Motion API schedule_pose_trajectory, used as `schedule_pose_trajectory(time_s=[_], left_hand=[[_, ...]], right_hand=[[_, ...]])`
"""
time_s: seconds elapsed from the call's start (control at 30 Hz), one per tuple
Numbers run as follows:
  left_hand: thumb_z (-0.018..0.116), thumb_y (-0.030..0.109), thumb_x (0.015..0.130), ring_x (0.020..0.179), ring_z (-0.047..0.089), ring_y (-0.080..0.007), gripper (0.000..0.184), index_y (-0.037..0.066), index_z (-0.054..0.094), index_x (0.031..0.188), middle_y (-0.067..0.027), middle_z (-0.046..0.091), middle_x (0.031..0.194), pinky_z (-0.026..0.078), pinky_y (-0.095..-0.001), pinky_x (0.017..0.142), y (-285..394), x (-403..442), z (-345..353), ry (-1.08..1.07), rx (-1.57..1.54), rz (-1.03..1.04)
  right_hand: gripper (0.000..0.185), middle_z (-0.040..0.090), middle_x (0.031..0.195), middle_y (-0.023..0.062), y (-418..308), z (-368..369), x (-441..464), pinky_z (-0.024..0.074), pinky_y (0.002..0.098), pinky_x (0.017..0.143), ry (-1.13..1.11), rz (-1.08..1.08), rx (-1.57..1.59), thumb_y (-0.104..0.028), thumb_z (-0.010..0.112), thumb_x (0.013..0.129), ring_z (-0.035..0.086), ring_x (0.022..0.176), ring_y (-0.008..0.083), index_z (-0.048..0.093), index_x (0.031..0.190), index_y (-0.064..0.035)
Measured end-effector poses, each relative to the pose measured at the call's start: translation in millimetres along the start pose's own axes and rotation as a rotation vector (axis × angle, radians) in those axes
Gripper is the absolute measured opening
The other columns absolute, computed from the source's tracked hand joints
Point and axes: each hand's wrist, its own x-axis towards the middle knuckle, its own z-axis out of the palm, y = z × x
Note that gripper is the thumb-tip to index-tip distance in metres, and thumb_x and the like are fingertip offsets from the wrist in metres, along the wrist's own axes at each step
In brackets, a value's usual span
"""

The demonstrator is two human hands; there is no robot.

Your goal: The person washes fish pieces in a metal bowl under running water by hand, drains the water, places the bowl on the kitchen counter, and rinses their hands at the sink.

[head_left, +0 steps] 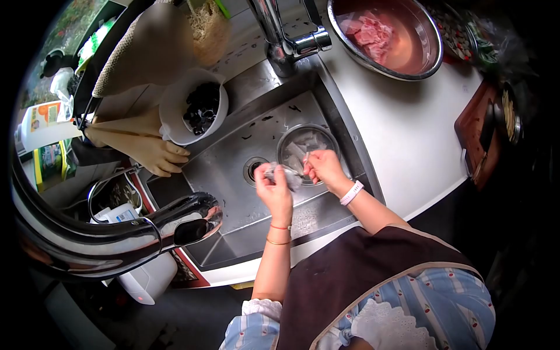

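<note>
Over the sink, my left hand (275, 188) is closed on a pale grey, limp piece (291, 178), probably food, whose kind I cannot make out. Just to its right, my right hand (326, 168) has its fingers pinched together at the near rim of a round metal bowl (282, 142). What the pinch holds is too small to tell; a thin edge of the pale piece reaches towards it. Several similar pale grey pieces (308, 141) lie in the bowl, which stands on the floor of the steel sink (224, 163) beside the drain (254, 169).
A white colander (169, 133) with dark, glossy pieces sits at the sink's left back. Rubber gloves (143, 146) hang beside it. The chrome faucet (280, 52) rises behind. A steel bowl (429, 35) with pink meat in liquid and a brown cutting board (473, 119) are right.
</note>
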Motion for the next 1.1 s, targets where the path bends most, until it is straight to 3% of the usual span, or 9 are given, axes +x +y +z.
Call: schedule_pose_trajectory(time_s=[0.17, 0.3, 0.33, 0.37, 0.47, 0.63, 0.7, 0.83, 1.1], left_hand=[[0.057, 0.012, 0.089, 0.060, 0.048, -0.0038, 0.016, 0.001, 0.050, 0.098, -0.0014, 0.057, 0.080, 0.039, -0.0177, 0.050, 25.1, 12.1, -20.0, 0.047, -0.135, -0.013], [0.057, 0.014, 0.090, 0.061, 0.052, -0.0061, 0.017, -0.001, 0.053, 0.098, -0.0040, 0.060, 0.083, 0.044, -0.0193, 0.051, 34.2, 6.5, -20.6, 0.004, -0.147, -0.049], [0.057, 0.014, 0.090, 0.062, 0.053, -0.0067, 0.018, -0.001, 0.053, 0.098, -0.0046, 0.060, 0.084, 0.045, -0.0195, 0.053, 38.8, 4.0, -18.1, -0.024, -0.151, -0.071], [0.057, 0.014, 0.089, 0.063, 0.054, -0.0073, 0.018, -0.001, 0.054, 0.099, -0.0052, 0.061, 0.085, 0.046, -0.0196, 0.054, 41.3, 2.7, -16.8, -0.052, -0.155, -0.093], [0.058, 0.012, 0.088, 0.065, 0.056, -0.0084, 0.019, -0.002, 0.053, 0.100, -0.0063, 0.061, 0.086, 0.048, -0.0208, 0.057, 39.1, 2.2, -20.0, -0.088, -0.145, -0.117], [0.059, 0.007, 0.087, 0.066, 0.056, -0.0087, 0.018, -0.002, 0.052, 0.101, -0.0066, 0.061, 0.088, 0.049, -0.0212, 0.058, 39.5, 1.2, -23.3, -0.101, -0.163, -0.148], [0.058, 0.003, 0.086, 0.068, 0.056, -0.0087, 0.018, -0.003, 0.051, 0.102, -0.0068, 0.061, 0.088, 0.049, -0.0209, 0.059, 42.7, -0.1, -25.4, -0.114, -0.133, -0.144], [0.057, 0.002, 0.086, 0.068, 0.056, -0.0086, 0.018, -0.003, 0.051, 0.102, -0.0071, 0.060, 0.089, 0.048, -0.0206, 0.060, 51.6, -2.6, -25.5, -0.142, -0.094, -0.152], [0.058, 0.000, 0.085, 0.065, 0.055, -0.0091, 0.017, -0.004, 0.051, 0.101, -0.0073, 0.060, 0.087, 0.047, -0.0210, 0.058, 66.4, -6.2, -23.2, -0.170, -0.131, -0.166]], right_hand=[[0.018, 0.060, 0.068, 0.0090, 32.5, -20.9, 9.7, 0.0449, 0.0219, 0.043, 0.118, 0.003, -0.077, -0.005, 0.044, 0.086, 0.052, 0.051, 0.0093, 0.059, 0.090, 0.0042], [0.043, 0.064, 0.096, 0.0196, 82.2, 5.6, 2.6, 0.0511, 0.0363, 0.064, -0.292, -0.369, -0.622, -0.002, 0.049, 0.078, 0.064, 0.079, 0.0250, 0.048, 0.120, 0.0071], [0.038, 0.063, 0.093, 0.0228, 87.7, 10.8, 0.5, 0.0498, 0.0404, 0.068, -0.272, -0.708, -0.767, -0.007, 0.052, 0.077, 0.063, 0.080, 0.0322, 0.056, 0.113, 0.0029], [0.038, 0.063, 0.093, 0.0228, 72.4, 16.3, -5.0, 0.0498, 0.0404, 0.068, -0.273, -0.709, -0.766, -0.007, 0.052, 0.077, 0.063, 0.080, 0.0322, 0.056, 0.113, 0.0029], [0.015, 0.063, 0.077, 0.0202, 6.5, 28.4, -32.0, 0.0493, 0.0372, 0.067, -0.205, -0.311, -1.079, -0.011, 0.059, 0.076, 0.064, 0.073, 0.0315, 0.065, 0.083, 0.0014], [0.016, 0.064, 0.076, 0.0163, 6.1, 10.7, -28.3, 0.0483, 0.0323, 0.061, -0.178, -0.412, -0.775, -0.009, 0.059, 0.079, 0.063, 0.068, 0.0236, 0.063, 0.089, 0.0025], [0.015, 0.063, 0.077, 0.0112, -8.1, 13.5, -35.5, 0.0481, 0.0304, 0.062, 0.094, -0.485, -0.451, -0.008, 0.060, 0.077, 0.061, 0.063, 0.0204, 0.062, 0.091, -0.0026], [0.015, 0.058, 0.074, 0.0073, -46.4, 22.1, -51.2, 0.0466, 0.0276, 0.057, -0.004, -0.778, -0.622, -0.007, 0.064, 0.076, 0.057, 0.061, 0.0173, 0.060, 0.089, -0.0017], [0.008, 0.057, 0.071, 0.0087, -53.8, 18.2, -53.4, 0.0464, 0.0274, 0.055, -0.095, -0.848, -0.700, -0.006, 0.064, 0.075, 0.057, 0.059, 0.0176, 0.059, 0.080, -0.0011]])
